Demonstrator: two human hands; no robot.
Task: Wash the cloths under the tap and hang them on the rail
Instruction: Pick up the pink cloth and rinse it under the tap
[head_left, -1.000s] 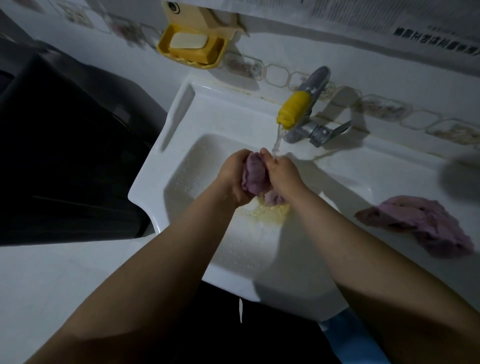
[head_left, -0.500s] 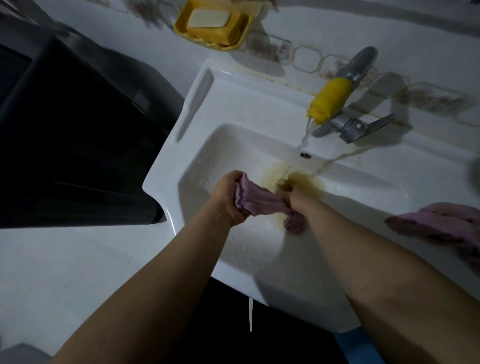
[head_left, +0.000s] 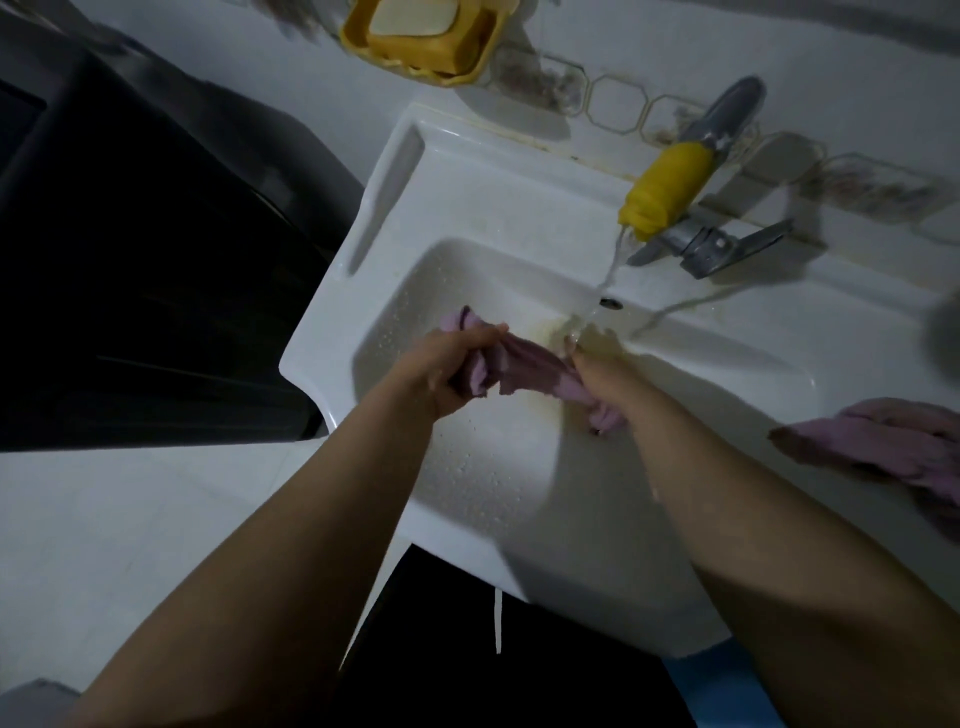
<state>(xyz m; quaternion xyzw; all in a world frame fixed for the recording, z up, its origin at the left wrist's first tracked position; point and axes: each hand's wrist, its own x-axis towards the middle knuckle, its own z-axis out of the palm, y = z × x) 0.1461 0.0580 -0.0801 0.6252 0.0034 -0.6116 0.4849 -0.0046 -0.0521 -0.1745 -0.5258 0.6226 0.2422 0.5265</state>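
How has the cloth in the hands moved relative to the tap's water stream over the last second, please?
Yes: the cloth, bunched right under the stream before, now lies stretched out lower in the basin, left of it.

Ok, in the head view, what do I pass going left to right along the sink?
Left hand gripping the purple cloth → right hand gripping its other end → yellow tap spout → second purple cloth on the sink ledge.

cloth (head_left: 524, 364) in basin (head_left: 467, 218), between both hands | tap (head_left: 670, 195) behind, right | second cloth (head_left: 883, 447) on right ledge | soap dish (head_left: 426, 36) on wall behind
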